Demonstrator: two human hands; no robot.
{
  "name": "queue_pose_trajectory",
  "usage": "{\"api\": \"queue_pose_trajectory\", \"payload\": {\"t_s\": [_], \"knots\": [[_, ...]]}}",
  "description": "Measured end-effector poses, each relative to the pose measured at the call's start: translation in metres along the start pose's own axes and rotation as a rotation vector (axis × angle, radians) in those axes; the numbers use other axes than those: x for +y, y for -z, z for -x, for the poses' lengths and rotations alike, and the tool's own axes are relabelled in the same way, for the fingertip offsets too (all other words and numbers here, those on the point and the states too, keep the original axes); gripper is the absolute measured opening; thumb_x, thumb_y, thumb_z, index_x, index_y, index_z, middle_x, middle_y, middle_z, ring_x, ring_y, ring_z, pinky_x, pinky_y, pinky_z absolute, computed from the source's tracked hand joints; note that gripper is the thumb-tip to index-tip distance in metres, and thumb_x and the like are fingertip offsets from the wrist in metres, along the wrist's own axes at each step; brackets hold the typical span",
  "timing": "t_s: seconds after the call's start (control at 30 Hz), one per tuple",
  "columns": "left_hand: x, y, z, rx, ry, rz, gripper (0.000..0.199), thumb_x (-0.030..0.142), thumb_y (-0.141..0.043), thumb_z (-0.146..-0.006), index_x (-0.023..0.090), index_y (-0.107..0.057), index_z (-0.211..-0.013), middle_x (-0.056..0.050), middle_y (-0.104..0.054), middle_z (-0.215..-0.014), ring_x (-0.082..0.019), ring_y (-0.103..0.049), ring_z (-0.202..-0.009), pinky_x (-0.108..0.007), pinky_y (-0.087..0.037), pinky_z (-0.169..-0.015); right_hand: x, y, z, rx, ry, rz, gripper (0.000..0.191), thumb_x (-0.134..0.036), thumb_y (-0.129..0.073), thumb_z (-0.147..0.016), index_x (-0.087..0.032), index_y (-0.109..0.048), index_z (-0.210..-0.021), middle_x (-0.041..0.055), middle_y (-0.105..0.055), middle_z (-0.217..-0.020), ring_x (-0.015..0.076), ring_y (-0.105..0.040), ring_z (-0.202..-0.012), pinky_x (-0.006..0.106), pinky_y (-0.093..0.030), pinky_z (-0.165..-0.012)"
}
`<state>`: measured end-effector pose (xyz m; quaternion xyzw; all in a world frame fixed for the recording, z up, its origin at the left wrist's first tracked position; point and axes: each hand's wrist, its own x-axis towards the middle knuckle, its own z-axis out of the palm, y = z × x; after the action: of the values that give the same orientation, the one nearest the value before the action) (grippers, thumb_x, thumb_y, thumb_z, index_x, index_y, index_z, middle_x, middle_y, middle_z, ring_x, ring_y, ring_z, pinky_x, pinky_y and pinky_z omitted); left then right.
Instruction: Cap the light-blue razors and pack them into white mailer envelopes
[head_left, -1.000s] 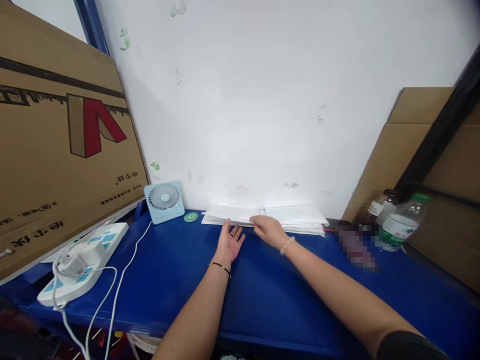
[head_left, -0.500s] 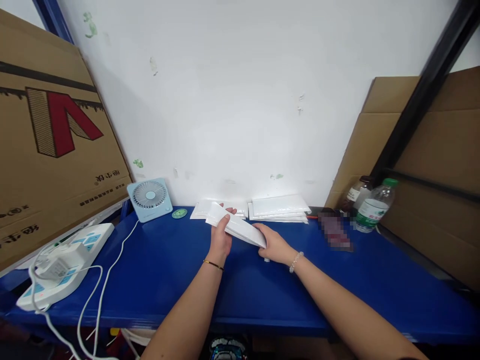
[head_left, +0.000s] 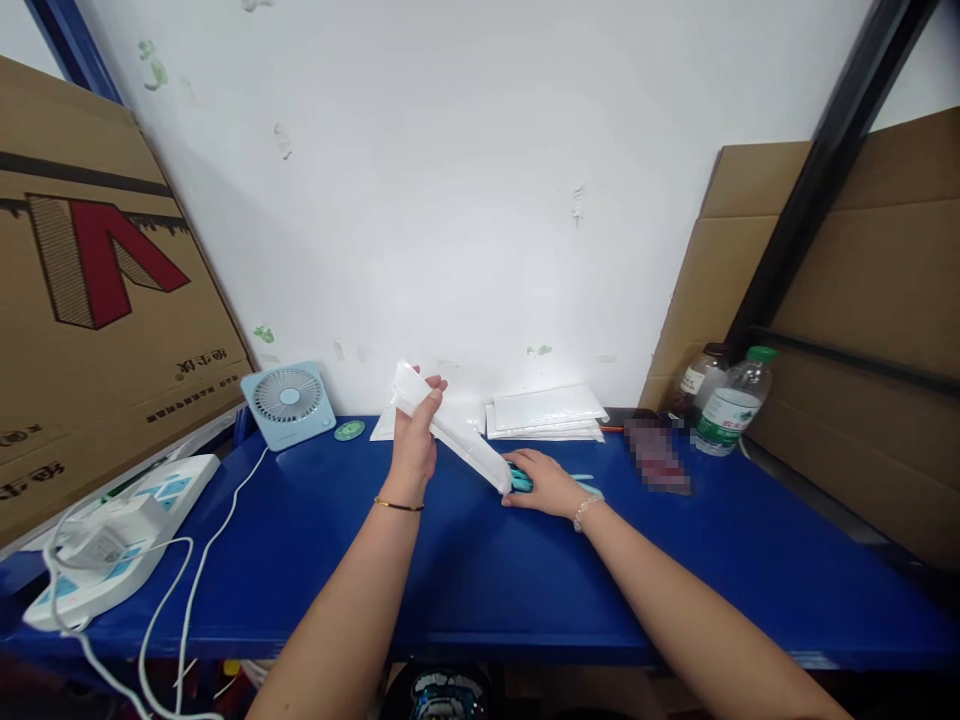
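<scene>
A long white plastic packet (head_left: 469,447) slants across the middle of the head view. My left hand (head_left: 417,425) is closed around its upper left end, thumb on top. At its lower right end, my right hand (head_left: 544,485) is closed on a bundle of teal strips (head_left: 519,478). These show at the packet's mouth, and thin teal ends poke out beyond the right hand near the bracelet. What kind of thing the strips are I cannot make out, and the right palm hides most of them.
Flat white packets (head_left: 547,410) lie stacked by the wall on the blue table (head_left: 315,580). A light blue fan (head_left: 289,405), a round green disc (head_left: 349,430) and a power strip (head_left: 120,540) with cables are left. Two bottles (head_left: 735,405) stand right, between cardboard boxes (head_left: 82,290).
My left hand has lifted the packet's left end, so it tilts more steeply. Teal strips now show at my right hand. The camera view has shifted slightly.
</scene>
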<state>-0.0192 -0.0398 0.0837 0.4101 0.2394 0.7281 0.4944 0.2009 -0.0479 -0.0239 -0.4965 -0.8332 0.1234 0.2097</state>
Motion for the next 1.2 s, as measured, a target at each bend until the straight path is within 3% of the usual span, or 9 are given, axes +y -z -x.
{"api": "queue_pose_trajectory", "payload": {"t_s": [0.27, 0.4, 0.5, 0.57, 0.67, 0.73, 0.87, 1.0, 1.2], "knots": [[0.069, -0.013, -0.008, -0.17, -0.204, -0.224, 0.062, 0.035, -0.07, -0.072, 0.027, -0.046, -0.129, -0.006, -0.059, -0.117, -0.025, -0.056, -0.113, -0.042, -0.039, -0.101, -0.002, -0.013, 0.0, -0.023, 0.031, 0.129, 0.057, -0.062, -0.04, -0.087, -0.031, -0.047, -0.134, 0.0096, -0.043, -0.14, 0.031, -0.037, -0.129, 0.049, -0.031, -0.104], [0.08, -0.003, -0.011, -0.275, -0.278, -0.502, 0.072, 0.025, -0.076, -0.063, 0.025, -0.047, -0.128, -0.005, -0.058, -0.118, -0.025, -0.052, -0.117, -0.041, -0.035, -0.105, 0.0, 0.002, 0.0, 0.047, 0.05, 0.095, 0.056, -0.059, -0.043, -0.087, -0.03, -0.047, -0.134, 0.0085, -0.045, -0.139, 0.0288, -0.037, -0.13, 0.05, -0.026, -0.108], [0.06, 0.021, -0.015, -0.378, -0.145, -0.724, 0.069, 0.014, -0.08, -0.05, 0.022, -0.059, -0.115, -0.005, -0.06, -0.115, -0.028, -0.047, -0.122, -0.037, -0.029, -0.11, 0.019, 0.027, 0.004, 0.27, -0.006, 0.003, 0.042, -0.046, -0.041, -0.092, -0.024, -0.056, -0.124, 0.0089, -0.053, -0.131, 0.0238, -0.046, -0.122, 0.041, -0.036, -0.103], [0.036, 0.044, -0.016, -0.362, 0.074, -0.802, 0.066, 0.007, -0.081, -0.041, 0.022, -0.064, -0.103, -0.007, -0.063, -0.107, -0.032, -0.047, -0.122, -0.04, -0.028, -0.11, 0.039, 0.042, 0.011, 0.359, -0.055, -0.042, 0.032, -0.037, -0.045, -0.09, -0.022, -0.064, -0.11, 0.0085, -0.061, -0.116, 0.0223, -0.054, -0.111, 0.037, -0.043, -0.095], [-0.002, 0.075, -0.013, -0.213, 0.318, -0.842, 0.055, 0.007, -0.08, -0.039, 0.024, -0.064, -0.089, -0.01, -0.064, -0.1, -0.035, -0.037, -0.131, -0.048, -0.025, -0.108, 0.065, 0.052, 0.019, 0.296, -0.139, -0.054, 0.022, -0.03, -0.052, -0.084, -0.021, -0.068, -0.095, 0.0058, -0.067, -0.099, 0.0212, -0.06, -0.094, 0.035, -0.047, -0.085], [-0.024, 0.085, -0.01, -0.191, 0.349, -0.783, 0.05, 0.01, -0.079, -0.043, 0.025, -0.062, -0.088, -0.01, -0.063, -0.105, -0.033, -0.03, -0.135, -0.05, -0.025, -0.107, 0.071, 0.05, 0.021, 0.239, -0.16, -0.048, 0.02, -0.029, -0.054, -0.082, -0.021, -0.069, -0.093, 0.0053, -0.067, -0.096, 0.0207, -0.061, -0.09, 0.034, -0.047, -0.082], [-0.06, 0.069, -0.005, -0.324, 0.409, -0.757, 0.034, 0.007, -0.078, -0.047, 0.024, -0.063, -0.072, -0.007, -0.065, -0.091, -0.029, -0.046, -0.123, -0.04, -0.026, -0.109, 0.066, 0.039, 0.017, 0.152, -0.137, -0.009, 0.023, -0.031, -0.056, -0.082, -0.023, -0.07, -0.098, 0.0063, -0.066, -0.099, 0.0219, -0.059, -0.095, 0.035, -0.046, -0.084], [-0.089, 0.04, -0.008, -0.324, 0.464, -0.853, 0.023, 0.006, -0.072, -0.055, 0.024, -0.058, -0.055, -0.001, -0.058, -0.062, -0.026, -0.058, -0.104, -0.035, -0.039, -0.098, 0.058, 0.035, 0.013, 0.098, -0.09, -0.048, 0.019, -0.03, -0.058, -0.081, -0.024, -0.074, -0.091, 0.0056, -0.066, -0.096, 0.0213, -0.059, -0.092, 0.034, -0.045, -0.082], [-0.098, 0.031, -0.014, -0.487, 0.475, -1.102, 0.024, 0.007, -0.072, -0.05, 0.023, -0.055, -0.044, 0.0, -0.055, -0.048, -0.024, -0.061, -0.074, -0.03, -0.045, -0.076, 0.055, 0.041, 0.015, -0.005, 0.006, -0.171, 0.013, -0.029, -0.067, -0.075, -0.023, -0.075, -0.083, 0.003, -0.065, -0.087, 0.0167, -0.061, -0.078, 0.028, -0.046, -0.073]]}}
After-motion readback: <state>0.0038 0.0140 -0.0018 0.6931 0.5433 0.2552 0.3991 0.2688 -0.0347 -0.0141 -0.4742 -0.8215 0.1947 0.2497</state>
